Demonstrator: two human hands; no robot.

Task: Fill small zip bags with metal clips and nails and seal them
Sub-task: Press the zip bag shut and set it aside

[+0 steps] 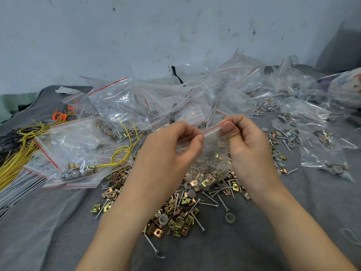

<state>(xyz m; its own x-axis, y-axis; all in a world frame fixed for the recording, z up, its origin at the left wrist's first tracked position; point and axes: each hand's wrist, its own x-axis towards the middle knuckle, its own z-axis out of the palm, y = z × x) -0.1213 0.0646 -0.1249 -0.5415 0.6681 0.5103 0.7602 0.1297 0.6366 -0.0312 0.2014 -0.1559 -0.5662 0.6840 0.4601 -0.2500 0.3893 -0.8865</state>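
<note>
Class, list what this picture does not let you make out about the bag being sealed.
Head view: whether the zip bag is fully sealed; the left hand and right hand cover its strip's ends.
Head view: how many clips it holds; creased plastic and the hands hide them.
Head view: the yellow wires run off the left edge.

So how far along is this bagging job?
Done: many filled bags lie heaped behind the hands. In hand: the left hand and right hand pinch the red zip strip of one bag holding clips, apparently sealing it. Left: a loose pile of clips and nails on the grey cloth.
</note>
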